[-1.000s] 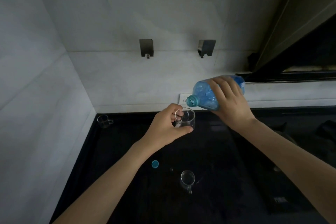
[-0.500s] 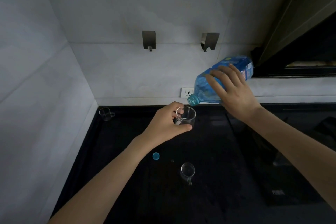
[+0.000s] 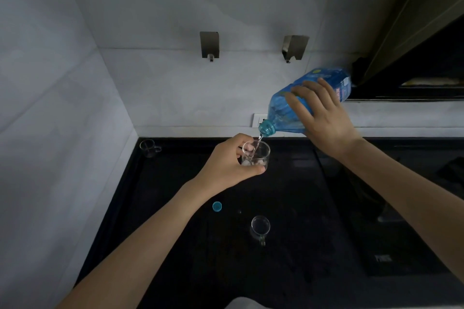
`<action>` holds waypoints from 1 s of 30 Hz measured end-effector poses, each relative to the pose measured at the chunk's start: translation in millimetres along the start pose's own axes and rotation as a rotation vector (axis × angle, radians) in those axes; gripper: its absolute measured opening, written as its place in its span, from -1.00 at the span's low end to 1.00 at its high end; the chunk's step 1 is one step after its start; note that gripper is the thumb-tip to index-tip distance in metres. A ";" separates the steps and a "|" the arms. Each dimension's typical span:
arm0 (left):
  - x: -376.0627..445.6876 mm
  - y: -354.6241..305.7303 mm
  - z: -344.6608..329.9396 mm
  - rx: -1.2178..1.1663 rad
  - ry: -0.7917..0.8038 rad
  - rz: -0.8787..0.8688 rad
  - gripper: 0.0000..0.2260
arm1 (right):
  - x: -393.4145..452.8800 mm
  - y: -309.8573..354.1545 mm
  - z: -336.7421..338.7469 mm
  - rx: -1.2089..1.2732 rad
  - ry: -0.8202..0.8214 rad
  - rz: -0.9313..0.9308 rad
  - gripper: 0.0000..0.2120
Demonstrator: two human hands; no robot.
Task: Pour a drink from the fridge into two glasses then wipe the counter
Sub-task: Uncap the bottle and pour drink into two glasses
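My left hand (image 3: 232, 163) grips a small clear glass (image 3: 261, 157) held above the black counter (image 3: 175, 246). My right hand (image 3: 324, 118) grips a blue plastic water bottle (image 3: 283, 113), tilted neck-down to the left. A thin stream of water runs from the bottle's mouth into the held glass, which has a little water at the bottom. A second clear glass with a handle (image 3: 261, 227) stands on the counter below, nearer to me. The bottle's blue cap (image 3: 217, 206) lies on the counter beside my left forearm.
A third small glass mug (image 3: 149, 148) stands in the far left corner of the counter. A dark cooktop (image 3: 401, 208) fills the right side. Two metal hooks (image 3: 209, 45) and a white socket (image 3: 259, 120) are on the tiled wall behind.
The bottle has tipped further, its base rising and its mouth dropping over the glass. Water now streams into the held glass, which has stayed in place.
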State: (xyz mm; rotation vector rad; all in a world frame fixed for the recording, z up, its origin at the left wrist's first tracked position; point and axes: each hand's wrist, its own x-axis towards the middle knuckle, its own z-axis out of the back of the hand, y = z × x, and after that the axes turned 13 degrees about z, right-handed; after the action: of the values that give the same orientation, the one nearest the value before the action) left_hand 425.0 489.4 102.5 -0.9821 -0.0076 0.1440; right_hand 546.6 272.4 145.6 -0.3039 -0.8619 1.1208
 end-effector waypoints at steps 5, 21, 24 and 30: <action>2.0 4.1 -0.1 0.014 -0.001 0.019 -0.41 | 2.7 -2.3 -0.5 -0.020 -0.020 -0.007 -0.40; 4.7 3.4 -3.2 0.046 0.024 0.018 -0.49 | -2.2 -11.3 -1.3 -0.020 0.015 -0.023 -0.30; 5.4 2.9 -4.3 0.061 0.026 0.013 -0.48 | -2.1 -11.8 -2.4 -0.034 -0.006 -0.012 -0.32; 5.2 3.9 -4.9 0.041 0.026 0.027 -0.48 | -3.5 -12.4 -3.9 -0.057 -0.028 -0.003 -0.35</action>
State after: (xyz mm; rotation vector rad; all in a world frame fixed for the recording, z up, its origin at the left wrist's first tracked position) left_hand 430.1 488.1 96.2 -0.9430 0.0324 0.1558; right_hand 557.0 264.7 149.0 -0.3347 -0.9205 1.1008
